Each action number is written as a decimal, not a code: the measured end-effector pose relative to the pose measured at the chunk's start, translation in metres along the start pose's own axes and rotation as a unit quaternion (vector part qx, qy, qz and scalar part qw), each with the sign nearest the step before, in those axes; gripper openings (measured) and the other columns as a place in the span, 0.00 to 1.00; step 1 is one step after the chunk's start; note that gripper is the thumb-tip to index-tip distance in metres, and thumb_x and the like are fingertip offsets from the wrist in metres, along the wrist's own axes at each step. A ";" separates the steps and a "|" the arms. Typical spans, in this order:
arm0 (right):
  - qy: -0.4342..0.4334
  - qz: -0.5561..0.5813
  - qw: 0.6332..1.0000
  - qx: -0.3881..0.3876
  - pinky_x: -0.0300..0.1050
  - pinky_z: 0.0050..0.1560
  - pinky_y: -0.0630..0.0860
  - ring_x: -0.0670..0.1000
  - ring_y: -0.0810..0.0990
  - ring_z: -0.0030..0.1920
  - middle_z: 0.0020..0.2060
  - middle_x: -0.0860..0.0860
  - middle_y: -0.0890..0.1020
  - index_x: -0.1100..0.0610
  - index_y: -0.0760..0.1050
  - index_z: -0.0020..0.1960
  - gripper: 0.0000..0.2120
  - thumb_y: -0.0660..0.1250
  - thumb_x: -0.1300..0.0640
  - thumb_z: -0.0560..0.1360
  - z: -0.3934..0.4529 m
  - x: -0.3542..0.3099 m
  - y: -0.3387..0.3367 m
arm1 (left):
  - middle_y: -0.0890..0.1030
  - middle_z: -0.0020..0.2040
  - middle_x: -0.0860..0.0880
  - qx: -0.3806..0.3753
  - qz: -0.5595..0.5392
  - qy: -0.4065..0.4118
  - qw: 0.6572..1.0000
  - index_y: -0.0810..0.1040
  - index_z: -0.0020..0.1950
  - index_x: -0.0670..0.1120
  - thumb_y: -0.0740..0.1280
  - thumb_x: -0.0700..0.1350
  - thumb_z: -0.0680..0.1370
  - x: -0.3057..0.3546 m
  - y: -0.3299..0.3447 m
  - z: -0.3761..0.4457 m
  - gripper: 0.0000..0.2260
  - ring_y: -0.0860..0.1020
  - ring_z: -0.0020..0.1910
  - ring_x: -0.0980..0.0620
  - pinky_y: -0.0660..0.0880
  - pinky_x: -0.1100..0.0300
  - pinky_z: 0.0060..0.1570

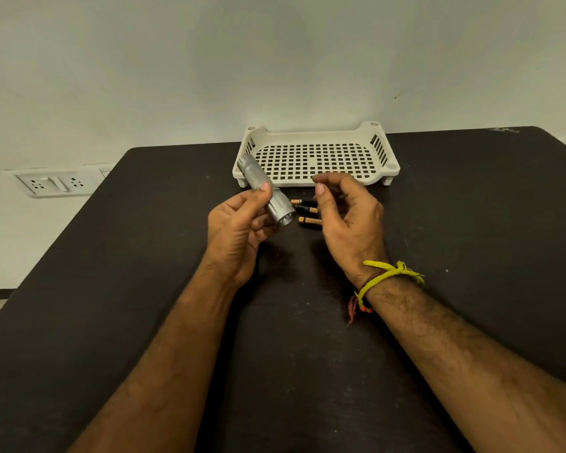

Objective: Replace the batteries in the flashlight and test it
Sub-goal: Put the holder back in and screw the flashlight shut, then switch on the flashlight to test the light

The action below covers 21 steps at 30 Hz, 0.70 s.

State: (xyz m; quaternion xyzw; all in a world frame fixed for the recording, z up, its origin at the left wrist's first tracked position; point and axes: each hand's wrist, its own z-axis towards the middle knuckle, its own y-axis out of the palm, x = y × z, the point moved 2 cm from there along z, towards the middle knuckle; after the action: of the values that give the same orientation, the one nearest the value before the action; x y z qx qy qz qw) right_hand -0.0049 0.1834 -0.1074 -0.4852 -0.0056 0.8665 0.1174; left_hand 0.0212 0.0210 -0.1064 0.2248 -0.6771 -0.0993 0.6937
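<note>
Head view shows the silver flashlight [266, 191] held above the dark table [144, 256], tilted, with its lens end pointing down toward you and its tail end angled up and away to the left. Your left hand [242, 230] grips it around the barrel, thumb laid over the top and fingers curled beneath. Just right of the lens end, three batteries [305, 210] lie side by side on the table, gold and black, partly hidden by your right hand [347, 220]. That hand hovers over them with fingers loosely curled, thumb and forefinger apart, holding nothing you can see. A yellow thread bracelet [386, 279] circles your right wrist. Beyond the hands sits a cream perforated tray [314, 138] against the wall, and a white socket panel [56, 183] is mounted at left.
</note>
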 end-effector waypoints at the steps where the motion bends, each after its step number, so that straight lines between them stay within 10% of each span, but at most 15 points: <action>1: -0.015 -0.016 1.000 -0.007 0.38 0.49 0.80 0.43 0.82 0.45 0.45 0.50 0.84 0.59 0.81 0.54 0.06 0.67 0.61 0.79 0.000 -0.001 0.000 | 0.86 0.44 0.42 0.010 0.011 0.013 1.000 0.82 0.53 0.37 0.74 0.46 0.74 -0.001 -0.001 0.001 0.15 0.83 0.38 0.52 0.81 0.58 0.39; 14: 0.014 0.127 0.991 -0.040 0.45 0.48 0.84 0.49 0.86 0.50 0.50 0.49 0.86 0.49 0.75 0.63 0.17 0.73 0.56 0.75 -0.012 -0.016 -0.002 | 0.85 0.53 0.49 -0.052 0.367 0.268 0.889 0.83 0.59 0.43 0.80 0.43 0.71 0.000 0.002 -0.008 0.18 0.84 0.52 0.51 0.82 0.51 0.54; 21: 0.087 0.208 0.974 0.039 0.45 0.38 0.84 0.48 0.87 0.41 0.43 0.53 0.87 0.55 0.71 0.57 0.16 0.73 0.66 0.75 -0.014 -0.017 0.001 | 0.85 0.51 0.48 -0.014 0.374 0.337 0.864 0.84 0.56 0.41 0.81 0.44 0.68 0.001 0.014 -0.015 0.19 0.83 0.52 0.54 0.81 0.57 0.54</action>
State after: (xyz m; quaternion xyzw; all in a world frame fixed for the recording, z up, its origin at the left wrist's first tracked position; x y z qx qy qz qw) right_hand 0.0148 0.1775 -0.1008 -0.5442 0.1391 0.8260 -0.0467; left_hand 0.0335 0.0352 -0.0988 -0.0348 -0.4335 0.2399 0.8679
